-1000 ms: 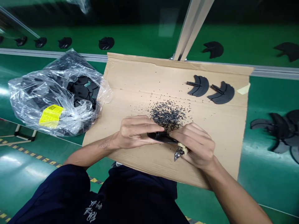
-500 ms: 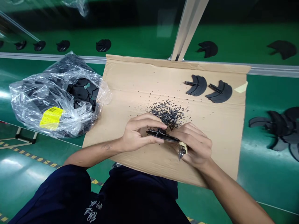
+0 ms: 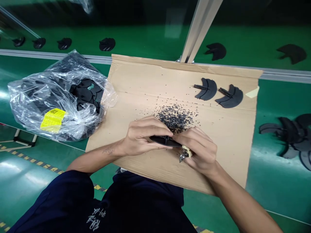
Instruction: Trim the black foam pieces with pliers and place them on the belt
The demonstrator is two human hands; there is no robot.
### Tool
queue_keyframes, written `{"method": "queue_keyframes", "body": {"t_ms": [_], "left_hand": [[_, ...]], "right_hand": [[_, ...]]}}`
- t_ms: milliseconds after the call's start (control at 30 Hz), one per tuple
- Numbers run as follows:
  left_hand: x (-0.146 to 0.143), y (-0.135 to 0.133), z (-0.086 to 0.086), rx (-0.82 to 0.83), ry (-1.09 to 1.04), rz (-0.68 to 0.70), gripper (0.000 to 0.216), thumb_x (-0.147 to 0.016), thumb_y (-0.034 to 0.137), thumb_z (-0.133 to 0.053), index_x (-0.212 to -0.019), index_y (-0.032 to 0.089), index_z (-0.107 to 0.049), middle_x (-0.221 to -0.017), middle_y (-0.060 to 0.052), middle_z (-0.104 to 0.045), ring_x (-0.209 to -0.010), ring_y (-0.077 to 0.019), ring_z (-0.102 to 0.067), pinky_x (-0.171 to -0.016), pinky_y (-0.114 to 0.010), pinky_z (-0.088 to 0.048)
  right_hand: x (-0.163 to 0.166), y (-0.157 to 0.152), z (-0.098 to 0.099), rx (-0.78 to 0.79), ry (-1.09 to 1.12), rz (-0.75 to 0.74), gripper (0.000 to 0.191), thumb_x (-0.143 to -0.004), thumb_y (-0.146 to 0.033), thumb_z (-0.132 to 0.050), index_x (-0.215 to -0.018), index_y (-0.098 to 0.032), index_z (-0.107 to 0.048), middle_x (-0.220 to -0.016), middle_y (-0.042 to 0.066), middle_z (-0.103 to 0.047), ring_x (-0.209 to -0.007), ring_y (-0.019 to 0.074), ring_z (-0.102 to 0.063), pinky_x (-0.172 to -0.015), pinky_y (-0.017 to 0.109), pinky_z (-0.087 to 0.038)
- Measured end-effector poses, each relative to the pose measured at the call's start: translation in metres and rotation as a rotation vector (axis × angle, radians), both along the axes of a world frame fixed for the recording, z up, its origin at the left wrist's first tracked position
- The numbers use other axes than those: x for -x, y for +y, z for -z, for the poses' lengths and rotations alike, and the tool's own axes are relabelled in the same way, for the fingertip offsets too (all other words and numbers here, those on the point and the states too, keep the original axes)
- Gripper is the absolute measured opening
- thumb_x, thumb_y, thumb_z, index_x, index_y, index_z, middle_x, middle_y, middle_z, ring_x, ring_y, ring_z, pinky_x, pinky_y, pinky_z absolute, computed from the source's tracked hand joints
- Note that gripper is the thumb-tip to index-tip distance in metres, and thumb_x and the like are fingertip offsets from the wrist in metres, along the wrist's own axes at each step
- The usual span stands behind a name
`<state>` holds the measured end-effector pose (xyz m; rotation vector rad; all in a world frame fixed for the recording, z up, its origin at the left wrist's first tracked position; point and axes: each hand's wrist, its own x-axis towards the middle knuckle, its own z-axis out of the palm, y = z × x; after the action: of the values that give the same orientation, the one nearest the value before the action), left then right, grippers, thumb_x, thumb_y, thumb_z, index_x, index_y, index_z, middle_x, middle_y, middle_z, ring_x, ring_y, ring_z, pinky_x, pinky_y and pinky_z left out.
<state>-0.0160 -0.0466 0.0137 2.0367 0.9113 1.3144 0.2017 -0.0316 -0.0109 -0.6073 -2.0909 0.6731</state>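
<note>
Item one, nearest me: dark blue clothing (image 3: 121,207) at the bottom of the view, both forearms reaching out over it. Item two: left hand (image 3: 139,136), fingers curled closed around the near end of a flat black plastic blade piece (image 3: 161,140), which is held edge-on just above the board between the two hands. Item three: right hand (image 3: 199,150), fingertips pinched on the other end of that piece, lower fingers wrapped shut around a small cream-handled cutter with a metal tip (image 3: 184,154); the tip points back toward the wrist, and I cannot tell whether its blades are apart. Item four: brown cardboard sheet (image 3: 233,139) under the hands. Item five: heap of fine black plastic trimmings (image 3: 176,118) just beyond the knuckles. Item six: two black crescent pieces (image 3: 206,89) (image 3: 230,97) lying side by side farther up the sheet. Item seven: clear plastic bag of black parts with a yellow label (image 3: 48,100), left of the sheet. Item eight: loose pile of black blades (image 3: 289,136) at right. Item nine: aluminium rail (image 3: 279,75) and the green belt with spaced black parts (image 3: 108,44) beyond. Risks, as I judge them: the thin piece could twist out of the two pinches; the cutter tip sits close to palm and fingers and could nick skin; a sweeping knuckle would scatter the trimmings onto the finished crescents.
</note>
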Motion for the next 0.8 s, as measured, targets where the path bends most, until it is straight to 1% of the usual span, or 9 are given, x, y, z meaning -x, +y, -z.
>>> {"method": "queue_keyframes", "body": {"t_ms": [67, 133, 267, 367, 467, 600, 700, 800], "left_hand": [[-0.002, -0.001, -0.002, 0.016, -0.021, -0.009, 0.019, -0.079, 0.024, -0.085, -0.093, 0.016, -0.075, -0.083, -0.004, -0.076, -0.077, -0.0131, -0.072, -0.073, -0.027, -0.061], [-0.002, -0.002, -0.003, 0.032, -0.027, -0.013, 0.019, -0.078, 0.024, -0.086, -0.092, 0.016, -0.075, -0.083, -0.005, -0.076, -0.077, -0.0130, -0.071, -0.072, -0.026, -0.061], [-0.003, -0.002, 0.000, 0.014, -0.006, -0.010, 0.022, -0.083, 0.024, -0.081, -0.103, 0.016, -0.075, -0.094, -0.008, -0.078, -0.087, -0.0149, -0.073, -0.079, -0.028, -0.062], [-0.003, -0.002, 0.004, 0.023, 0.003, -0.002, 0.024, -0.088, 0.024, -0.077, -0.111, 0.017, -0.074, -0.099, -0.008, -0.078, -0.094, -0.0160, -0.073, -0.083, -0.029, -0.062], [-0.002, -0.003, 0.007, 0.048, 0.015, 0.002, 0.027, -0.090, 0.021, -0.074, -0.117, 0.017, -0.073, -0.099, -0.008, -0.077, -0.093, -0.0141, -0.072, -0.082, -0.025, -0.061], [0.003, -0.001, 0.008, 0.066, 0.030, -0.019, 0.031, -0.089, 0.020, -0.075, -0.119, 0.019, -0.073, -0.099, -0.007, -0.075, -0.091, -0.0125, -0.070, -0.080, -0.024, -0.059], [0.006, 0.001, 0.009, 0.061, 0.042, -0.038, 0.037, -0.084, 0.023, -0.081, -0.120, 0.020, -0.072, -0.099, -0.006, -0.076, -0.090, -0.0132, -0.071, -0.080, -0.025, -0.060], [0.007, 0.003, 0.010, 0.062, 0.060, -0.030, 0.034, -0.082, 0.023, -0.082, -0.114, 0.018, -0.074, -0.096, -0.006, -0.077, -0.089, -0.0139, -0.071, -0.080, -0.026, -0.060]], "right_hand": [[0.001, -0.001, 0.000, 0.026, 0.019, -0.034, 0.020, -0.099, -0.027, -0.055, -0.109, -0.018, -0.070, -0.088, 0.009, -0.074, -0.074, 0.0194, -0.067, -0.067, 0.036, -0.048], [0.001, -0.001, 0.000, 0.033, 0.023, -0.047, 0.019, -0.099, -0.027, -0.055, -0.108, -0.018, -0.070, -0.088, 0.009, -0.074, -0.073, 0.0191, -0.067, -0.066, 0.035, -0.048], [0.000, 0.000, 0.001, 0.015, 0.033, -0.014, 0.015, -0.096, -0.020, -0.059, -0.107, -0.019, -0.068, -0.088, 0.009, -0.074, -0.072, 0.0187, -0.067, -0.065, 0.034, -0.049], [0.001, 0.001, 0.001, 0.025, 0.045, 0.007, 0.016, -0.094, -0.016, -0.060, -0.107, -0.020, -0.068, -0.086, 0.009, -0.074, -0.072, 0.0191, -0.068, -0.065, 0.034, -0.051], [0.002, 0.003, 0.000, 0.044, 0.054, 0.022, 0.015, -0.092, -0.017, -0.063, -0.107, -0.021, -0.068, -0.085, 0.008, -0.074, -0.072, 0.0195, -0.069, -0.065, 0.034, -0.053], [-0.001, 0.006, -0.006, 0.099, 0.043, 0.028, 0.022, -0.088, -0.017, -0.070, -0.109, -0.020, -0.068, -0.094, 0.010, -0.075, -0.080, 0.0210, -0.072, -0.069, 0.035, -0.058], [-0.005, 0.011, -0.008, 0.118, -0.038, 0.115, 0.020, -0.088, -0.015, -0.068, -0.108, -0.020, -0.069, -0.096, 0.010, -0.075, -0.082, 0.0208, -0.072, -0.072, 0.034, -0.058], [-0.007, 0.014, -0.005, 0.018, -0.213, 0.173, 0.016, -0.091, -0.015, -0.060, -0.104, -0.019, -0.068, -0.092, 0.010, -0.075, -0.080, 0.0213, -0.070, -0.072, 0.034, -0.056]]}}
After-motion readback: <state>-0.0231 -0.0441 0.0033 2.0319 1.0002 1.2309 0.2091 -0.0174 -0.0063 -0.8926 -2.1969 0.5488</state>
